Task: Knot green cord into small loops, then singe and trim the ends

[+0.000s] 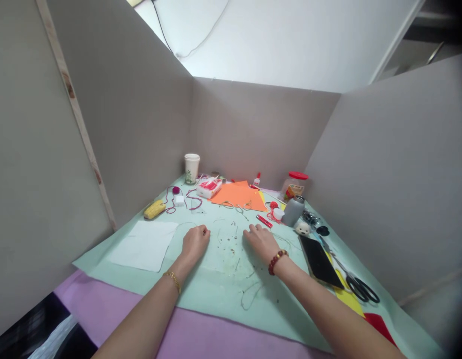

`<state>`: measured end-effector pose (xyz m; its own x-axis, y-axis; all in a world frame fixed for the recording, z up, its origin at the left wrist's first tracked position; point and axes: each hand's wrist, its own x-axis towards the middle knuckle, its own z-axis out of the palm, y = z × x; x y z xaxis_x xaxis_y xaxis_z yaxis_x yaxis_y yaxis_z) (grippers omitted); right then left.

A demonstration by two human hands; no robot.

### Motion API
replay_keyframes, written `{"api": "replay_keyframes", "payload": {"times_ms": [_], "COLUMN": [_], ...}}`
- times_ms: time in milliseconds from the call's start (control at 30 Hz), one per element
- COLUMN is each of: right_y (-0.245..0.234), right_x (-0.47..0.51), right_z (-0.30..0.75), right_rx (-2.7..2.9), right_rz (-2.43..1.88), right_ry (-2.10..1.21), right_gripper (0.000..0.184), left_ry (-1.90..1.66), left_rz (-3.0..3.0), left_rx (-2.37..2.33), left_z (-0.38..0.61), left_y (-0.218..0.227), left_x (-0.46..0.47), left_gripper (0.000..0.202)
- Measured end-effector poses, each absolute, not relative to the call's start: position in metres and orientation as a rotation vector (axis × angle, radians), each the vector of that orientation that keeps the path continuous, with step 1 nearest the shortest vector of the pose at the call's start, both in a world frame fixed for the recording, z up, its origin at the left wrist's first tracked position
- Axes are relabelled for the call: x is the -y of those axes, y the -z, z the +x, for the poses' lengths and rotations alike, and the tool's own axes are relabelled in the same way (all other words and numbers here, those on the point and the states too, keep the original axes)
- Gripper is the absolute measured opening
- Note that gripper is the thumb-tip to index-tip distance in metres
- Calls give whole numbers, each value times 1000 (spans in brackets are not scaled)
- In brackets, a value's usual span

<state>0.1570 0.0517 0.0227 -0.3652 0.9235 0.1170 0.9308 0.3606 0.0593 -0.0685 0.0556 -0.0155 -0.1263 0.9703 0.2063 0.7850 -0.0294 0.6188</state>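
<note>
My left hand [195,243] rests on the pale green mat with its fingers curled closed. A thin thread [183,224] runs to its back, but whatever the fingers hold is hidden. To the right, my right hand [263,243] lies palm down, fingers stretched forward and slightly apart, with nothing visible in it. Small beads or bits [231,243] and short thread pieces are scattered on the mat between the hands. A looped thread [249,298] lies nearer the front edge. Just beyond my right hand is a red cutter-like tool [264,221].
White paper [146,245] and a corn cob [154,210] lie left. Behind are a white cup [192,169], tissue pack [209,188] and orange sheets [236,195]. At right stand a red-lidded jar [292,187] and grey bottle [293,212], with a black tablet-like slab [320,263] and scissors [360,287].
</note>
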Motion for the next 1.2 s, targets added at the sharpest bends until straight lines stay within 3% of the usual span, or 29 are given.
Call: {"api": "replay_keyframes", "payload": {"times_ms": [133, 333, 533, 667, 933, 1200], "right_y": [-22, -25, -29, -17, -1, 17], "right_x": [-23, -5, 3, 28, 111, 160], "right_z": [159, 169, 198, 205, 192, 169], "right_rx": [2562, 2426, 1993, 1619, 1494, 1579], "right_rz": [-1693, -1616, -1563, -1594, -1819, -1744], "right_ry": [114, -246, -727, -871, -509, -379], "right_gripper": [50, 32, 37, 51, 52, 53], "left_ry": [-846, -815, -808, -801, -726, -700], "left_rz": [1902, 2011, 2083, 2122, 2215, 1998], "left_rx": [-1939, -1884, -1845, -1801, -1635, -1433], "left_z": [-66, -67, -66, -66, -71, -97], "left_y": [13, 14, 14, 11, 7, -2], "left_x": [-47, -35, -22, -6, 91, 168], "left_gripper": [22, 25, 27, 27, 28, 30]}}
